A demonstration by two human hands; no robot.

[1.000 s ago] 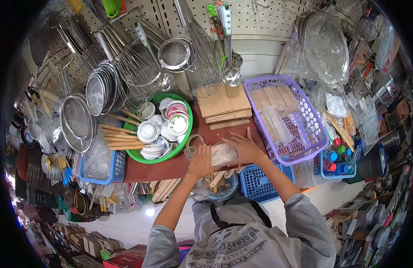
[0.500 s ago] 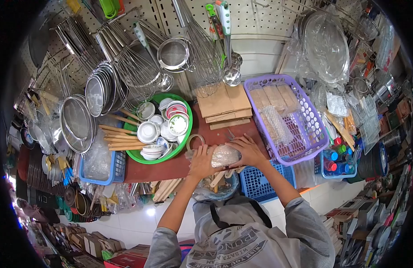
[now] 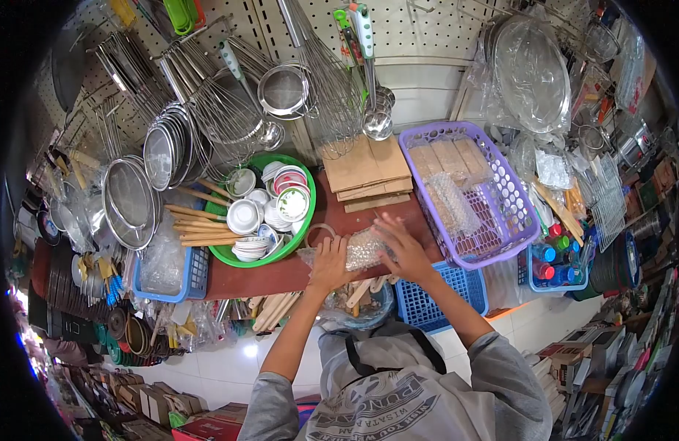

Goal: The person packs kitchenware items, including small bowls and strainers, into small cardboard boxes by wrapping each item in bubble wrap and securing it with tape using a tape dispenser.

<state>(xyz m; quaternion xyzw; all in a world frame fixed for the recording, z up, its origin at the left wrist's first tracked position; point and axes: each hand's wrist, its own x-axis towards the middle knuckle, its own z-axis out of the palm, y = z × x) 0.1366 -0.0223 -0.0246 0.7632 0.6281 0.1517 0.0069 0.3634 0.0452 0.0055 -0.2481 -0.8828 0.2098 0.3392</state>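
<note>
Currently, bubble-wrapped bundle [image 3: 361, 252] lies between left hand [image 3: 329, 263], clasping one end, and right hand [image 3: 406, 251], fingers spread.

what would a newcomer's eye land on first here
Probably the bright green basin heaped with small bowls, left of centre on the red-brown table, and the purple basket holding wrapped packs to its right. Above the basin hangs a tangle of metal whisks. Front and centre, both hands are on a bubble-wrapped bundle.
</note>
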